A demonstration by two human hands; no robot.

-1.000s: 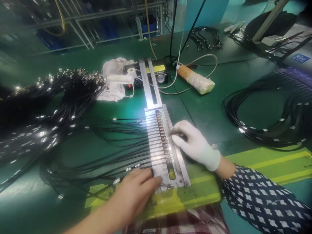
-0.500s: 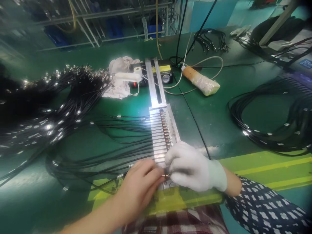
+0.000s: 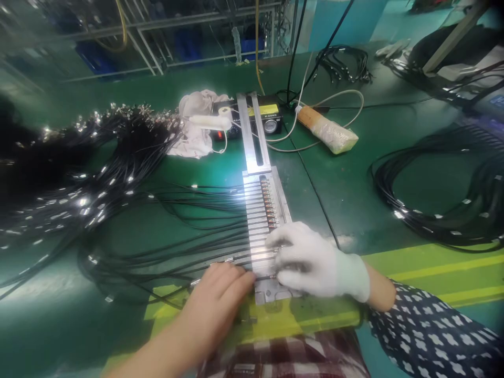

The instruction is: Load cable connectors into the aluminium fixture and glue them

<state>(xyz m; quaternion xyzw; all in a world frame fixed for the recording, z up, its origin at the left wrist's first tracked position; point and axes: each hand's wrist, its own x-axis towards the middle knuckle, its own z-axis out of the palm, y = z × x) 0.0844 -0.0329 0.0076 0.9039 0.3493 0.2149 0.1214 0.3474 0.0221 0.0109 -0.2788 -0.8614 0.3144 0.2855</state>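
A metal slotted fixture (image 3: 262, 294) lies lengthwise before me. Several thin black cables (image 3: 220, 239) run into its slots from the left, their stripped copper-coloured ends (image 3: 268, 202) lined up along the right side. My left hand (image 3: 220, 294), bare, is closed at the lower left edge of the fixture, fingers round a black cable. White-gloved, my right hand (image 3: 309, 260) rests over the lower right of the fixture. Its fingers are curled at the end of that same cable, in a slot near the bottom; the fingertips partly hide the contact.
A large bundle of black cables (image 3: 129, 157) with metal ends spreads at the left. Behind the fixture stand a black box with a dial (image 3: 271, 126), a white-handled tool (image 3: 210, 123) and a cloth (image 3: 197, 144). A wrapped handle (image 3: 326, 131) and coiled cables (image 3: 388, 199) lie to the right.
The cable end has gone from between my hands into a lower slot of the fixture. My left hand has drawn slightly left, and the right fingers have loosened a little.
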